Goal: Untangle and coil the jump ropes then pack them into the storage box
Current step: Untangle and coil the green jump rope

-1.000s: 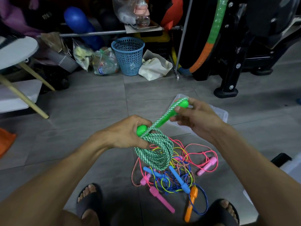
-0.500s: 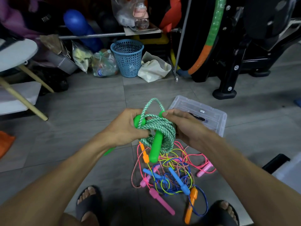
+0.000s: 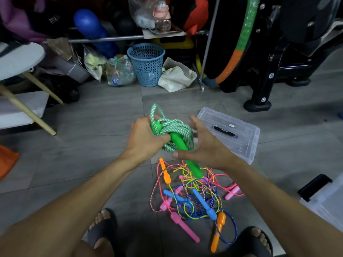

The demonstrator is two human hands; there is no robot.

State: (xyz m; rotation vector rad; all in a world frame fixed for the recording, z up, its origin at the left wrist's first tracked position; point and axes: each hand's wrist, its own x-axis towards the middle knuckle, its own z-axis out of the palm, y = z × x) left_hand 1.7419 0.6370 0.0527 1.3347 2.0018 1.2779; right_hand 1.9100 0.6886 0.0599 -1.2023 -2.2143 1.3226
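My left hand (image 3: 146,138) grips a coiled green-and-white jump rope (image 3: 176,130) together with one of its green handles; a loop of rope sticks up above the fist. The second green handle (image 3: 193,167) slants down out of the coil. My right hand (image 3: 204,145) is beside the coil with fingers spread, its thumb lying across that handle. Below on the floor lies a tangle of thin jump ropes (image 3: 194,197) with orange, blue and pink handles. A clear plastic storage box (image 3: 245,143) with a black latch sits on the floor just right of my right hand.
A second clear container with a black clip (image 3: 323,199) is at the right edge. My sandalled feet flank the tangle. A blue mesh basket (image 3: 146,65), bags and bottles line the back; black exercise equipment (image 3: 263,80) stands back right, a white stool (image 3: 18,58) at left.
My right hand has let go of the coil and spread its fingers. The loose green handle now hangs lower through the coil. The left hand keeps its grip.
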